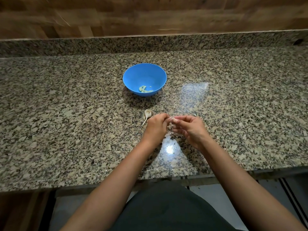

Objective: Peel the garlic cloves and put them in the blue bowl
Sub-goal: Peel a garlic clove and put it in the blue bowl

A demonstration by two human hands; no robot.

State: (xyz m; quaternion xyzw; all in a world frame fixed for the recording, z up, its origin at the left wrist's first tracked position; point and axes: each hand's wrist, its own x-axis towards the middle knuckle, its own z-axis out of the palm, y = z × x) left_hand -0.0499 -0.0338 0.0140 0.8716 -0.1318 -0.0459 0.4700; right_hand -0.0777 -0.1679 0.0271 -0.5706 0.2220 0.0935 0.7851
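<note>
From the head camera, the blue bowl [144, 72] stands on the granite counter [66, 114] with a few peeled cloves [145, 89] lying at its bottom. On the person's side of the bowl and apart from it, the left hand [155, 126] and right hand [191, 129] meet above the counter. Both have curled fingers pinching one small pale garlic clove [171, 120] between them. It is blurred, so how much skin remains cannot be told. Between the bowl and the left hand lies a garlic husk with stem [147, 115], just beside that hand's knuckles.
</note>
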